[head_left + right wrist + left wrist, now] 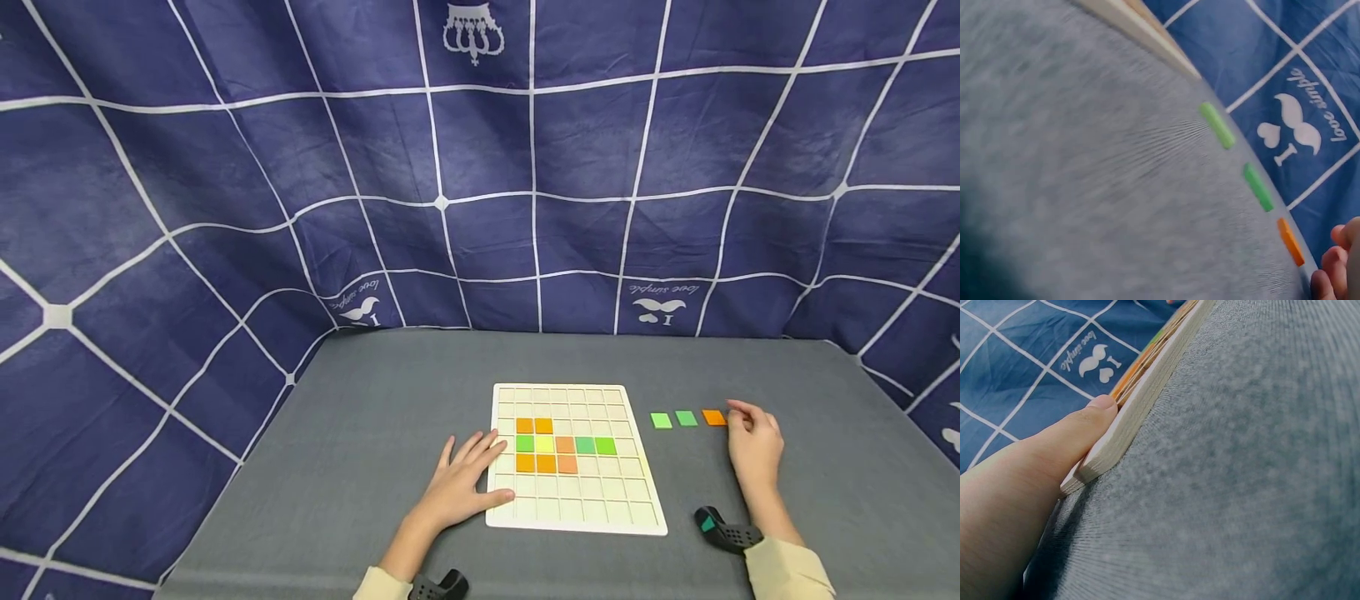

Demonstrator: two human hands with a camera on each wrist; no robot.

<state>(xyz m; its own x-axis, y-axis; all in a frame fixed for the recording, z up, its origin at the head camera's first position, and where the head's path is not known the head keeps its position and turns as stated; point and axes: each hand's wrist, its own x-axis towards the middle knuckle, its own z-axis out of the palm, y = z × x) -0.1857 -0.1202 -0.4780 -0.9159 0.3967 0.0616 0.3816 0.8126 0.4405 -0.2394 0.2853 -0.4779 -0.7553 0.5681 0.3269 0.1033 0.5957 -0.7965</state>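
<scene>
Bkgd.: navy cloth w/ white grid lines & moustache motifs, standing behind grey tabletop.

Board, 1 pc.: cream, flat, rounded corners, ruled into sq. cells. Set in it, 10 sq. inlaid tiles, 3 rows: top, 2 orange; mid., green, yellow, salmon, teal-green, green; btm., 2 orange, 1 salmon.

Loose, 3 pcs., sq., flat on tabletop, spaced in a row to rt. of board: lt. green tile, med. green tile, orange tile.

Posn.: board's left edge lies under L. hand; loose row lies left of R. hand, orange tile nearest, just beside fingertips.

L. hand: fingers extended & spread, fingertips & thumb resting on board's left side.

R. hand: fingers bent, close tog.; cannot tell if anything is pinched, or if orange tile is touched.

Also: cream sleeves, black wrist units, 1 per arm.
</scene>
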